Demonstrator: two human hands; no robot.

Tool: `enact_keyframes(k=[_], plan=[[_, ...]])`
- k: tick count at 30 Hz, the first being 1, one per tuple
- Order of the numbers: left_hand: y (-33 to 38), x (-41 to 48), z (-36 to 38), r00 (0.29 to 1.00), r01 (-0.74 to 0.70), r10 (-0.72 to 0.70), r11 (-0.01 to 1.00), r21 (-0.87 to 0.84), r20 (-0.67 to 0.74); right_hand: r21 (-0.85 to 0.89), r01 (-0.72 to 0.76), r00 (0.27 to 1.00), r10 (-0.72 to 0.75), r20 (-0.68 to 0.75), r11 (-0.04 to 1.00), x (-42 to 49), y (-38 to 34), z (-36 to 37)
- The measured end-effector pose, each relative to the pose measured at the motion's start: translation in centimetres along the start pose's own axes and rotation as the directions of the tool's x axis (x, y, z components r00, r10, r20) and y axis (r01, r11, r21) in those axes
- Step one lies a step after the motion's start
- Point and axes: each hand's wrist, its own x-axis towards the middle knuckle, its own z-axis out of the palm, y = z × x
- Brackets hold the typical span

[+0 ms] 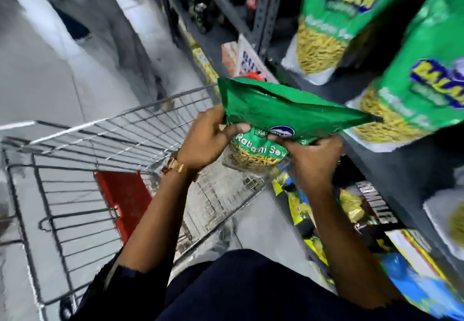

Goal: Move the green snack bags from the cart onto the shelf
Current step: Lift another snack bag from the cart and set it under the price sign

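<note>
Green snack bag (288, 112) is held in the air with both hands, between the cart (105, 150) and the shelf (391, 170), near the shelf edge. The left hand (203, 140) grips its left side, with the fingers (238, 127) closed over the front of the pack. The right hand (311, 155) pinches the lower edge on the right side. The bag lies almost flat, with its top seam pointing to the shelf.

Two other green bags (334, 19) already stand upright on the shelf. For a good placing, I think the person should turn the bag upright, with the printed front facing the aisle, and set it just beside the nearest standing bag (424, 89). It is better to hold it by the edges and not squeeze the middle, because the snack inside probably breaks easily. The cart basket looks almost empty from here, but the picture is blurred.
</note>
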Motion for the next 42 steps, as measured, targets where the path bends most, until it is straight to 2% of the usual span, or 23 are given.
enact_keyframes(k=[2,6,9,14,20,25,29,31,34,39,42], plan=[[2.3,0.2,1.1,0.997,-0.068,0.067,0.998,0.006,0.04,0.0,0.038,0.996,-0.038,-0.085,0.999,-0.7,-1.4,-2.7],[6.8,0.0,4.7,0.965,-0.236,0.236,0.972,-0.013,0.116,-0.161,0.0,0.964,-0.042,-0.262,0.987,-2.4,-3.9,-8.9],[9.7,-0.4,8.2,0.934,-0.302,0.306,0.952,-0.053,0.182,-0.151,0.036,0.93,-0.088,-0.357,0.988,-4.5,-5.1,-13.6],[14.1,-1.7,14.7,0.887,-0.26,0.335,0.931,-0.256,0.318,-0.157,0.069,0.863,-0.138,-0.486,0.985,-8.3,-6.9,-20.6],[18.8,-5.2,23.1,0.753,-0.323,0.444,0.892,-0.315,0.485,-0.198,0.04,0.733,-0.164,-0.66,0.979,-14.2,-7.7,-28.4],[21.8,-9.2,30.1,0.669,-0.269,0.459,0.883,-0.385,0.584,-0.157,-0.083,0.612,-0.074,-0.787,0.984,-18.3,-6.7,-35.2],[23.6,-10.9,35.8,0.622,-0.235,0.445,0.891,-0.389,0.644,-0.152,-0.088,0.539,-0.082,-0.838,0.984,-19.9,-5.6,-39.8],[24.3,-11.2,38.5,0.613,-0.225,0.442,0.892,-0.392,0.654,-0.171,-0.102,0.531,-0.092,-0.842,0.98,-19.9,-4.8,-41.9],[25.3,-11.4,42.0,0.627,-0.139,0.399,0.902,-0.408,0.669,-0.163,-0.131,0.504,-0.076,-0.86,0.978,-19.3,-3.7,-44.4],[26.2,-11.0,45.0,0.689,-0.042,0.34,0.9,-0.433,0.64,-0.209,-0.2,0.489,-0.087,-0.868,0.957,-17.2,-1.9,-46.7],[26.2,-10.9,45.6,0.703,-0.039,0.338,0.896,-0.442,0.625,-0.193,-0.223,0.458,-0.072,-0.886,0.956,-16.4,-1.7,-47.2]])
